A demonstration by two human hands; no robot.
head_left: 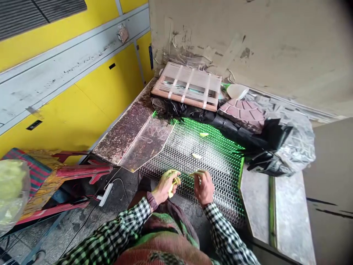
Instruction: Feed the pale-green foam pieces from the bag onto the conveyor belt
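My left hand (165,186) is closed round small pale yellow pieces (171,192), which poke out between the fingers; their exact kind is not clear. A thin yellowish piece (192,175) shows at the pinched fingertips of my right hand (204,187). Both hands are held over the near part of a metal mesh conveyor belt (220,176), with a small gap between them. Farther up on the mesh lie two pale yellow crescent-shaped pieces, a nearer piece (196,156) and a farther piece (204,134). Green light tints the belt's far end.
Metal side plates flank the mesh, a rusty plate (146,140) left and a grey plate (255,198) right. Behind it sit a wrapped wooden frame (190,82), a stone slab (245,112) and plastic sheeting (298,143). At left, a clear bag (12,195) holds pale yellow contents.
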